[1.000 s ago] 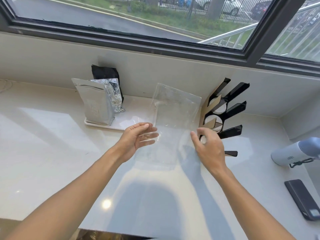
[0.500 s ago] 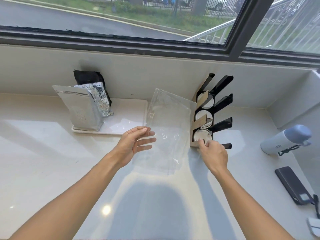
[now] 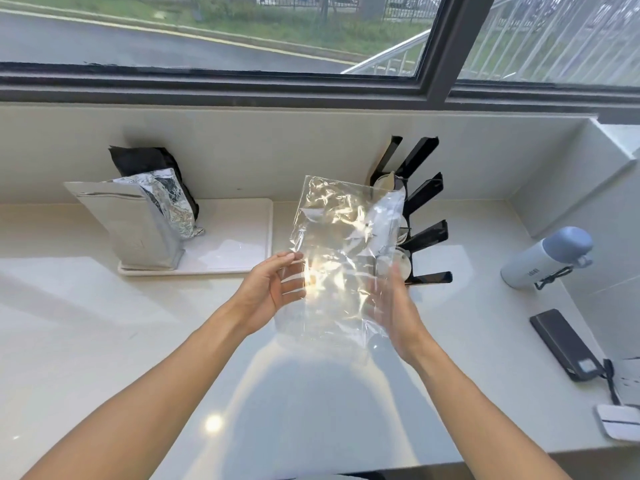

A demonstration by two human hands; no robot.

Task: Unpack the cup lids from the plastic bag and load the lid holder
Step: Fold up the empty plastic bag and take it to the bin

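Plastic bag [image 3: 341, 258], clear, crumpled, glaring with sun, held up over the counter [image 3: 104, 341] between both hands, partly covering the lid holder [image 3: 424, 230]. Left hand [image 3: 268, 292] at bag's left edge, fingers spread and loosely curled, fingertips touching the film; not a tight grip. Right hand [image 3: 393, 306] behind or against bag's lower right, seen blurred through the plastic, fingers extended; cannot tell whether gripping or just pressing flat. Bag looks empty. Lid holder black, slanted arms, standing against the back wall just right of the bag. Cup lids [image 3: 401, 266] sitting in holder slots, white discs, mostly hidden by bag; count unclear. White tray [image 3: 239, 251] left of bag, well apart from holder. Silver foil pouch [image 3: 135, 230] upright on tray, crumpled foil bag and black bag [image 3: 145, 161] behind it. Blue-capped bottle [image 3: 547, 258] lying on its side at far right. Dark phone [image 3: 564, 348] flat on counter near right edge, cable beside it. Window [image 3: 242, 36] above, road and grass outside.
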